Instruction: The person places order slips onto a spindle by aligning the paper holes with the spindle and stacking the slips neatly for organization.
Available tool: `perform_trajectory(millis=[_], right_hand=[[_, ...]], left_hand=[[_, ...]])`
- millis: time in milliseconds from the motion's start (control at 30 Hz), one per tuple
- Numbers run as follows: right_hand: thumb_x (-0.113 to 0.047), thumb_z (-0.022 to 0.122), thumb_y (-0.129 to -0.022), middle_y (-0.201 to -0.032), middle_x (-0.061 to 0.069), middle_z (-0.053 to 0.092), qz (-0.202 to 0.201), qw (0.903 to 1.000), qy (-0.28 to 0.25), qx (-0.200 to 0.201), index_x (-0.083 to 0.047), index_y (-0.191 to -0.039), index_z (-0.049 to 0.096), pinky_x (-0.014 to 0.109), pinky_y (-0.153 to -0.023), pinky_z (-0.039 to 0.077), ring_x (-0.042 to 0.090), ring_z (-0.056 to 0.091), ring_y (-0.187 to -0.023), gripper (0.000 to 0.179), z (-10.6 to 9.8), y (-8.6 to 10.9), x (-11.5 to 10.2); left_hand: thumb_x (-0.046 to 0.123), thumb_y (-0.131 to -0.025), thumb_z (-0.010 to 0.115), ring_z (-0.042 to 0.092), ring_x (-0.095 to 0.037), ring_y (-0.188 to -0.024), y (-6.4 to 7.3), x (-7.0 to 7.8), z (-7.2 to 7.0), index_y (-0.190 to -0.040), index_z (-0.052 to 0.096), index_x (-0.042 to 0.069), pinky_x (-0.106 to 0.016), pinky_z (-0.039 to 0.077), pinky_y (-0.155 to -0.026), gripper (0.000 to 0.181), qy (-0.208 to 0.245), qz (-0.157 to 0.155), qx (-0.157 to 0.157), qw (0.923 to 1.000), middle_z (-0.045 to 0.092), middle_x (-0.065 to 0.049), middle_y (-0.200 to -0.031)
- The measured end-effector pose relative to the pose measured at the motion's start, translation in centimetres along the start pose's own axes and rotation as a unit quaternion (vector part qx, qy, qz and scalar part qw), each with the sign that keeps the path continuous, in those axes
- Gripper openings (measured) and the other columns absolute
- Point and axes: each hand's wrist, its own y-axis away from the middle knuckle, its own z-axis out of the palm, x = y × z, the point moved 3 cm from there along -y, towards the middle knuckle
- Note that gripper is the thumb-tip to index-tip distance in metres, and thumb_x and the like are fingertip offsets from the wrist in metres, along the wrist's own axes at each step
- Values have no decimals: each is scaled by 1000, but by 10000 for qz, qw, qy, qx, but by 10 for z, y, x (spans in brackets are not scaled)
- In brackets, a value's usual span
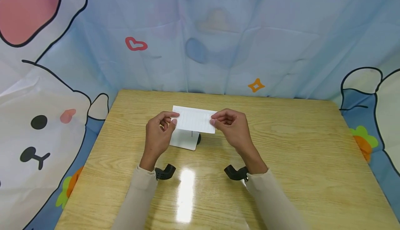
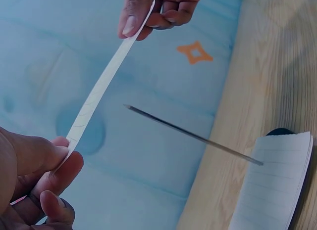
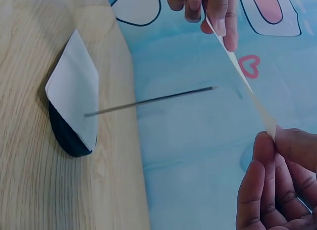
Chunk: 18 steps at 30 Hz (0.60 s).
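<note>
My left hand (image 1: 157,133) and right hand (image 1: 232,127) pinch opposite ends of a white lined slip of paper (image 1: 194,119) between thumb and fingers. The slip is held up above a bill spike, a thin upright metal rod (image 2: 193,135) with a pointed tip on a dark round base (image 3: 69,136). In both wrist views the tip stands apart from the slip. Other paper (image 1: 184,139) is skewered on the rod and lies low on the base; in the left wrist view its top face shows ruled lines.
The spike stands on a light wooden table (image 1: 297,146). Behind the table hangs a pale blue curtain (image 1: 281,32) printed with cartoon figures. Each wrist wears a black camera mount, the left one (image 1: 165,172) and the right one (image 1: 235,172).
</note>
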Motion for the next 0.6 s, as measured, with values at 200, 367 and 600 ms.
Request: perform_trajectory(millis=[200,367,600], right_hand=[[-10,81,-94,-92,8,75,123,9999,-79,-51,-6,-101,79,25,-70,58,36,70,-84,9,12,-5,3],[-10,81,-94,-95,13,75,236,9995,-166,-159,-4,-103,78,26,-72,59,32,71,-82,12,22,-8,6],[-9,81,-94,-96,18,76,370,9987,-214,-259,-2,-103,77,26,-70,59,22,72,-77,13,32,-10,6]], left_hand=[[7,-101,69,46,-19,-68,-2,-7,-7,-114,80,11,-25,36,-60,17,-68,-71,147,9998,60,-7,-85],[6,-101,69,47,-19,-68,-2,-13,-14,-114,80,11,-25,37,-60,17,-76,-192,301,9993,62,-7,-87],[4,-100,69,48,-20,-70,-1,-19,-19,-113,81,11,-25,37,-60,19,-138,-399,477,9980,62,-10,-90]])
